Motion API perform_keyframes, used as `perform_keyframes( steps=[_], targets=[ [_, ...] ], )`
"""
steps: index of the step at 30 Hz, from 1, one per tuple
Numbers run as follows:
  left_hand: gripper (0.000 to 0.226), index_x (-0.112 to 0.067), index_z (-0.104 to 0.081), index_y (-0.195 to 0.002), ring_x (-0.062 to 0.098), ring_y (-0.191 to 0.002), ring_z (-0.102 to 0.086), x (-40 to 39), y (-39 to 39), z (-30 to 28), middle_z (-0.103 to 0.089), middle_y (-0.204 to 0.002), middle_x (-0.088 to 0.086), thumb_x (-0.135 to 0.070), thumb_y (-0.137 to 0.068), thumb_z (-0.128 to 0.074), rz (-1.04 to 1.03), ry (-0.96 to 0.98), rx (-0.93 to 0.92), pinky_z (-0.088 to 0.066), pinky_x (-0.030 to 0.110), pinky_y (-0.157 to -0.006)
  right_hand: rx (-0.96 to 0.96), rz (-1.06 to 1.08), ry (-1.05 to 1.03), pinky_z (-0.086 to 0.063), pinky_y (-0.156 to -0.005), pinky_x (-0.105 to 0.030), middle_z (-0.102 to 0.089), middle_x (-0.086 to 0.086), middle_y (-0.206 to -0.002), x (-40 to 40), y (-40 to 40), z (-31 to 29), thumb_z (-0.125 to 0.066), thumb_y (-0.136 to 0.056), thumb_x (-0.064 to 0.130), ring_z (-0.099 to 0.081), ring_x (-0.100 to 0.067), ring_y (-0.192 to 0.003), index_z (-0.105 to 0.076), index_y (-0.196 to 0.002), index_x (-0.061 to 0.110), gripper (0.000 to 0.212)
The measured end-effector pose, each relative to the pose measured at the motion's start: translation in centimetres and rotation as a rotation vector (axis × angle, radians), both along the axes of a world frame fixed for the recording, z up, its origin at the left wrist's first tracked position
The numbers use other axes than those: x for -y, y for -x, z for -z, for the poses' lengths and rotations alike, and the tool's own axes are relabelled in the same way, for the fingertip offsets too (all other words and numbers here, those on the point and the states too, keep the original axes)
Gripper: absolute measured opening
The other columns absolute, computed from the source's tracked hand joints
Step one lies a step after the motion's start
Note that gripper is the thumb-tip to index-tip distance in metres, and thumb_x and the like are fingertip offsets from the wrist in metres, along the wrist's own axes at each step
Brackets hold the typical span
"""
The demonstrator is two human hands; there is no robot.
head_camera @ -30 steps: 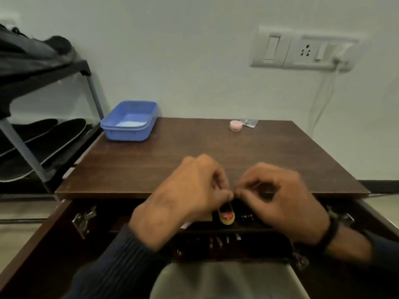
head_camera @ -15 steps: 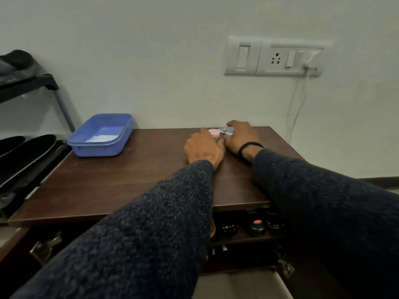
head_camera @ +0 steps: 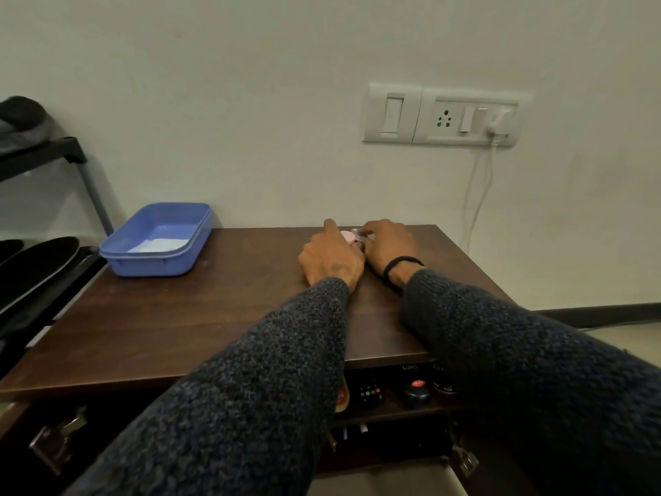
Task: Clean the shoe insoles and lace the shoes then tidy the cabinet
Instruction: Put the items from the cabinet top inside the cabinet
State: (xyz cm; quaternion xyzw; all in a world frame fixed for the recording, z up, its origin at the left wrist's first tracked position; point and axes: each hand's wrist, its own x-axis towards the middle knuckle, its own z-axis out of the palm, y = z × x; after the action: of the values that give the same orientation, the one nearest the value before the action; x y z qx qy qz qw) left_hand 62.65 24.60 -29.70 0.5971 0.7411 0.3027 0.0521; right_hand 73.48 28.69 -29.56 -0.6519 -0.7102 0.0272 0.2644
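Both arms stretched to the back of the cabinet top. Left hand curled round the pink tub near the wall; right hand pinching the small packet just beside it.

hands – left, right | grip pink jar | cabinet top

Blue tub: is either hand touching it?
No. The blue tub sits at the cabinet top's far left; both hands are apart from it at the pink container.
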Motion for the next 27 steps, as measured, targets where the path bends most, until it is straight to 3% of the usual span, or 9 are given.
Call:
perform_keyframes(
  steps=[3,10,15,18,20,22,27],
  targets=[
    [0.045,-0.018,-0.054,-0.131,0.035,-0.114,-0.063,0.0,0.1,0.0,-0.066,-0.123,0.013,-0.047,-0.096,-0.059,0.018,0.005,-0.005,-0.051,0.042,-0.088,-0.040,0.009,-0.036,-0.054,-0.097,-0.043,-0.073,-0.005,-0.121,0.6,0.0,0.1,-0.067,-0.094,0.027,-0.066,-0.029,-0.111,-0.075,-0.116,0.024,0.024],
    [0.040,-0.020,-0.058,-0.126,0.034,-0.116,-0.062,2.2,1.5,0.1,-0.067,-0.124,0.010,-0.039,-0.092,-0.069,0.099,-0.054,0.333,-0.052,0.040,-0.093,-0.094,-0.072,-0.173,-0.052,-0.098,-0.040,-0.073,-0.008,-0.120,3.7,0.1,-0.1,-0.055,-0.096,0.015,-0.066,-0.028,-0.111,-0.073,-0.119,0.017,0.029],
    [0.038,-0.020,-0.057,-0.122,0.028,-0.109,-0.062,5.4,4.5,0.4,-0.066,-0.120,0.007,-0.040,-0.092,-0.070,0.208,-0.077,0.403,-0.053,0.038,-0.093,-0.104,-0.190,-0.255,-0.053,-0.100,-0.037,-0.073,-0.007,-0.118,7.5,0.3,0.0,-0.059,-0.099,0.013,-0.067,-0.022,-0.109,-0.073,-0.120,0.012,0.025],
    [0.033,-0.022,-0.059,-0.117,0.013,-0.096,-0.062,8.8,7.1,0.3,-0.067,-0.109,-0.001,-0.038,-0.092,-0.071,0.258,-0.146,0.385,-0.049,0.018,-0.079,-0.135,-0.296,-0.336,-0.056,-0.096,-0.037,-0.075,-0.004,-0.114,10.4,0.7,-0.1,-0.064,-0.096,0.010,-0.069,-0.019,-0.103,-0.075,-0.115,0.013,0.022],
    [0.030,-0.022,-0.060,-0.117,0.003,-0.078,-0.060,12.0,8.9,0.3,-0.065,-0.090,-0.008,-0.034,-0.092,-0.073,0.308,-0.220,0.335,-0.043,0.006,-0.067,-0.134,-0.369,-0.386,-0.058,-0.090,-0.039,-0.076,-0.003,-0.110,12.4,1.2,0.0,-0.068,-0.093,0.008,-0.070,-0.019,-0.099,-0.076,-0.112,0.014,0.021],
    [0.031,-0.024,-0.060,-0.119,0.005,-0.074,-0.058,15.4,10.8,0.8,-0.060,-0.080,-0.011,-0.033,-0.093,-0.073,0.341,-0.310,0.269,-0.045,0.011,-0.066,-0.093,-0.455,-0.452,-0.058,-0.084,-0.038,-0.076,-0.002,-0.108,14.4,1.8,0.5,-0.071,-0.091,0.006,-0.068,-0.019,-0.095,-0.076,-0.111,0.014,0.022],
    [0.039,-0.024,-0.059,-0.128,-0.001,-0.073,-0.053,23.0,14.5,2.8,-0.059,-0.100,-0.016,-0.032,-0.093,-0.075,0.251,-0.475,0.160,-0.043,0.013,-0.071,0.020,-0.726,-0.606,-0.054,-0.087,-0.036,-0.072,0.000,-0.123,18.8,3.2,2.0,-0.069,-0.094,0.003,-0.067,-0.027,-0.099,-0.076,-0.114,0.008,0.022]
  ],
)
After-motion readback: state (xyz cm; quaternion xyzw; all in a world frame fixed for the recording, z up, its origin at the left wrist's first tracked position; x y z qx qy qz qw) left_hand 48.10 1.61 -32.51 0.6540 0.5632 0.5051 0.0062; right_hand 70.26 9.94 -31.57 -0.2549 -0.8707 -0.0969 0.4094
